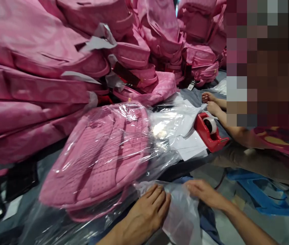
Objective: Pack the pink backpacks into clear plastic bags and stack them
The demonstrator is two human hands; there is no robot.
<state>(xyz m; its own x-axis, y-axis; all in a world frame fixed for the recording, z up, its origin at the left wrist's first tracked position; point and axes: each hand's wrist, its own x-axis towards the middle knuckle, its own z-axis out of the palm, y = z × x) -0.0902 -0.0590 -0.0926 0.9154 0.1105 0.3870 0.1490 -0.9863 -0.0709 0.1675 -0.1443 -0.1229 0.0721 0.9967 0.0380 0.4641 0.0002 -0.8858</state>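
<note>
A pink backpack [101, 153] lies inside a clear plastic bag [157, 163], its shoulder straps facing up. Close to my body, a translucent plastic sheet or bag [181, 214] hangs between my hands; whether it belongs to the bag around the backpack I cannot tell. My left hand [151, 211] is closed on its left side, fingers bent together. At its upper right edge, my right hand [206, 194] pinches the plastic, with the fingertips partly hidden.
Pink backpacks [42, 51] are stacked high at the left and back. A red tape dispenser [211, 132] stands by white papers [190, 144] at the right. Beyond it are another person's hands [211, 102]. A blue plastic stool [264, 194] is lower right.
</note>
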